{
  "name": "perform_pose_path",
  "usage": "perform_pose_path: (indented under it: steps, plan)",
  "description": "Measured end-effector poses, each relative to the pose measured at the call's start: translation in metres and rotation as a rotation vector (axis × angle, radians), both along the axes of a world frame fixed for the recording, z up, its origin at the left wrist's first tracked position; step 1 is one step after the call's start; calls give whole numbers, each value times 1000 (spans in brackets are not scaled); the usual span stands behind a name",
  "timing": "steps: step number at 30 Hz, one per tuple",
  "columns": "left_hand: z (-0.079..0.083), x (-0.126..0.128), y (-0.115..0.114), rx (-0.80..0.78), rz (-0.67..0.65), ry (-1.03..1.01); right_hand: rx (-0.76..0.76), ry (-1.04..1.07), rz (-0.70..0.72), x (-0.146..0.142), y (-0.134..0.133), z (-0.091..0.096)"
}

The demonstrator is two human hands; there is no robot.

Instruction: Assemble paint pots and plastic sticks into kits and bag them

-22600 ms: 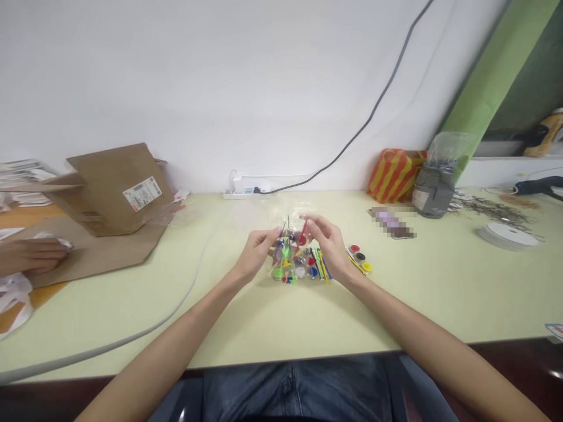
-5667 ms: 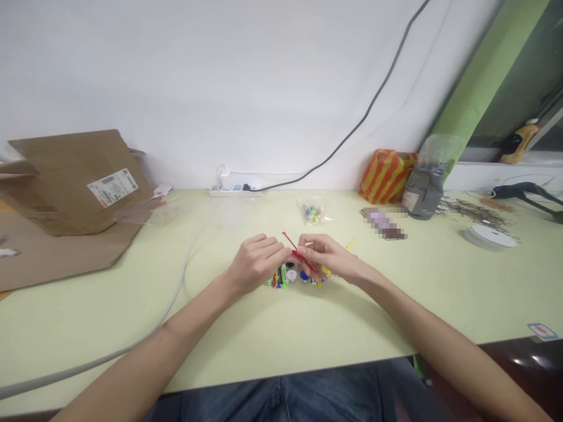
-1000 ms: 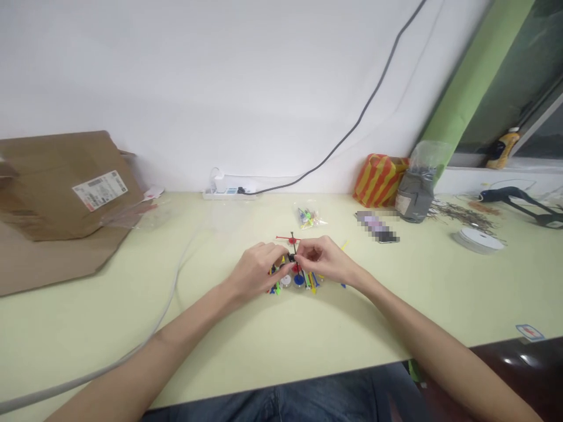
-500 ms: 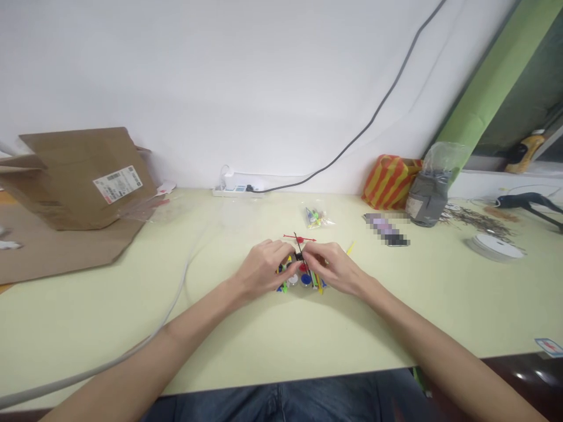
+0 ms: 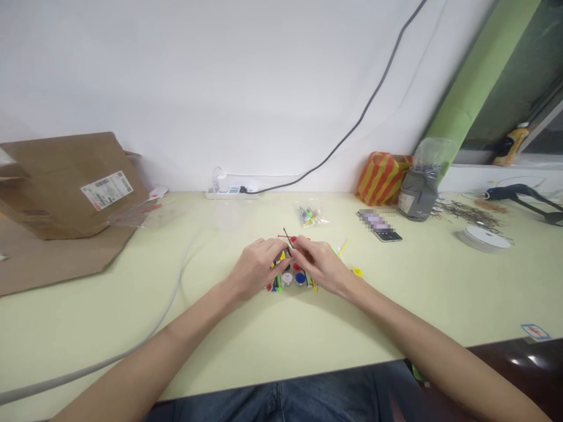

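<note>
plastic construction pieces [image 5: 290, 276] in a tight heap of coloured sticks and round discs, blue and white discs at the front, on a pale yellow-green tabletop [image 5: 109, 334], directly beneath both hands. left hand [image 5: 255, 269] curled over the heap's left side, fingers bent inward. right hand [image 5: 319, 265] angled over the heap's right side, fingertips [image 5: 297, 242] nearly meeting the left hand's fingers, both hands almost closed. thin black rod [image 5: 287, 237] and red crossbar [image 5: 294, 238] poking up just behind those fingertips, probably pinched between the hands, though too small and shadowed to be sure of the grip. loose yellow disc [image 5: 358, 272] near the heap's right side, clear plastic bag of small parts [image 5: 310, 217] just behind the heap. well behind the heap, white power strip [image 5: 229, 192]; far to the heap's left, brown cardboard box [image 5: 65, 187]; far to the heap's right, white tape roll [image 5: 484, 238].
</note>
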State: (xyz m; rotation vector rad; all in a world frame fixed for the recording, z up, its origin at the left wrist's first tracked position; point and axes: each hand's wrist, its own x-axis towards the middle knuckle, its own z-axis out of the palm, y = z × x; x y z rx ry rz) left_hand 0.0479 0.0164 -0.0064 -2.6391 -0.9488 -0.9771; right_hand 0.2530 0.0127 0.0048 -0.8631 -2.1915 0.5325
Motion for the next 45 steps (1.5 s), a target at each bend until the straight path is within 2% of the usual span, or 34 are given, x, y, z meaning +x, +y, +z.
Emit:
perform_pose_path:
  steps: [4, 7, 9, 13, 16, 20, 27, 31, 37, 41, 43, 45]
  plan:
    - [-2, 1, 2, -3, -10, -32, -75, 61, 55, -2, 0, 2]
    - [-3, 2, 1, -8, -2, -58, -66, 83, 90, 0, 2, 4]
    - [-4, 1, 2, -13, 30, -76, -18, 112, 60, 3, 8, 5]
    - [-7, -6, 9, -39, 148, -98, 121, 146, -93, 13, 29, 4]
    - [-10, -14, 17, -85, 221, -124, 188, 48, -151, 19, 44, 2]
    - [-11, -21, 24, -98, 275, -181, 201, -160, -87, 15, 61, -3]
    - [-13, -20, 23, -93, 227, -173, 230, -522, 61, -5, 100, -12]
    - [-12, -20, 23, -103, 228, -169, 230, -620, 45, -5, 117, -11]
    - [-11, -19, 22, -110, 220, -163, 278, -704, 37, -5, 111, -5]
    - [-10, -19, 21, -117, 225, -158, 303, -660, -40, 6, 100, 9]
    - [-10, -18, 21, -125, 226, -160, 245, -575, -96, 19, 94, 18]
    - [-9, -18, 20, -131, 222, -159, 101, -513, -105, 36, 88, 26]
